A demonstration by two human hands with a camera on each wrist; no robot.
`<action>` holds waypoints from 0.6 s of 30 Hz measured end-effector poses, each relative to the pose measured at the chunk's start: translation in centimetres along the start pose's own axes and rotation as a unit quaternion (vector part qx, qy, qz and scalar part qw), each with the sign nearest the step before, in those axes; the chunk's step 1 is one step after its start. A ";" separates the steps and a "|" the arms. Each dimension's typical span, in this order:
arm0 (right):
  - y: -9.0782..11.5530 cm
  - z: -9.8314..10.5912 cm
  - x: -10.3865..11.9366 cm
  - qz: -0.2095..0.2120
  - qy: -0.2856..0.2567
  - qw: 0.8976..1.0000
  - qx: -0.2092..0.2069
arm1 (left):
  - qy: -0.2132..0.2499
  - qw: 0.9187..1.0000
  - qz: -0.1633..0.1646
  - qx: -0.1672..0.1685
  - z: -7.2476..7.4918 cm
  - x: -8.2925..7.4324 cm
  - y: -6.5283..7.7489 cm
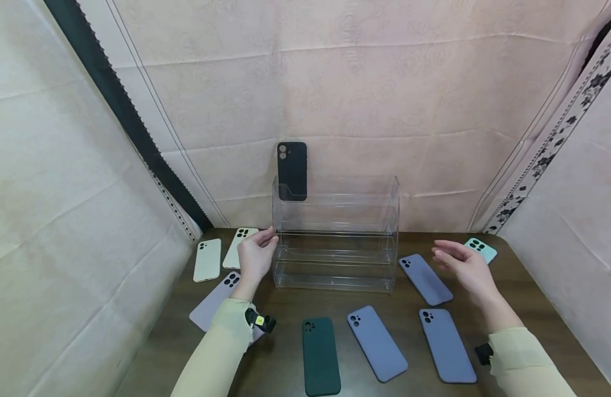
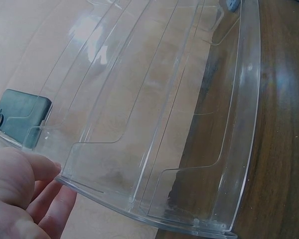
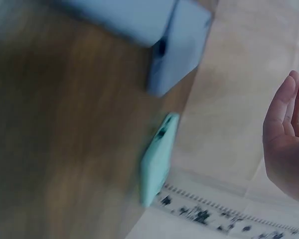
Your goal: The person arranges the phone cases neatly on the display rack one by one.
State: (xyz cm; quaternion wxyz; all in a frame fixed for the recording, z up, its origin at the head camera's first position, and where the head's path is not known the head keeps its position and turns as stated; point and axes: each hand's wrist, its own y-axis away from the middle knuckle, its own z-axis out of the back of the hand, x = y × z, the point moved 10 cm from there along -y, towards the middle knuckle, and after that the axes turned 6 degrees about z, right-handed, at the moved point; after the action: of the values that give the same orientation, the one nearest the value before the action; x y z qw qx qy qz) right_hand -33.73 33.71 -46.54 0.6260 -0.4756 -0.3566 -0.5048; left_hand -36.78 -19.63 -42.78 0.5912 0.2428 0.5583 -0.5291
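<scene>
A clear tiered display rack (image 1: pixel 335 282) stands on the table, with a dark phone case (image 1: pixel 292 168) upright in its back tier at the left. My left hand (image 1: pixel 256 256) pinches the rack's left side edge between thumb and fingers; the left wrist view shows that grip close up. Held in the air on the right, my right hand (image 1: pixel 465 271) has its fingers extended and nothing in them. Closest to it are a blue phone case (image 1: pixel 425 280) and a mint phone case (image 1: pixel 481 250), both lying on the table.
Along the front lie a dark green phone case (image 1: pixel 321 355) and two blue cases, one slanted (image 1: pixel 377 343). Left of the rack are a white case (image 1: pixel 208 260), a pale case (image 1: pixel 232 256) and a lavender case (image 1: pixel 208 306) partly under my left forearm. Cloth walls surround the table.
</scene>
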 end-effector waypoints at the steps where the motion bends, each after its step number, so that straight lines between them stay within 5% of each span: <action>1: 0.1 0.5 -0.4 -0.003 0.007 1.000 -0.002 | 0.001 1.000 0.001 0.000 0.0 0.0 0.0; 18: 0.2 8.5 -8.6 -0.120 0.102 0.985 -0.075 | 0.000 1.000 -0.002 -0.002 0.0 0.2 0.0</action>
State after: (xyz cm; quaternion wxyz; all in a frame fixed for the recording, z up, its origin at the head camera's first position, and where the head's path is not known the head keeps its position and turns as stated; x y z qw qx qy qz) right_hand -35.25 44.36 -52.05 0.5562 -0.4210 -0.3066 -0.6476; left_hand -36.84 -19.72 -42.96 0.5904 0.2405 0.5598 -0.5294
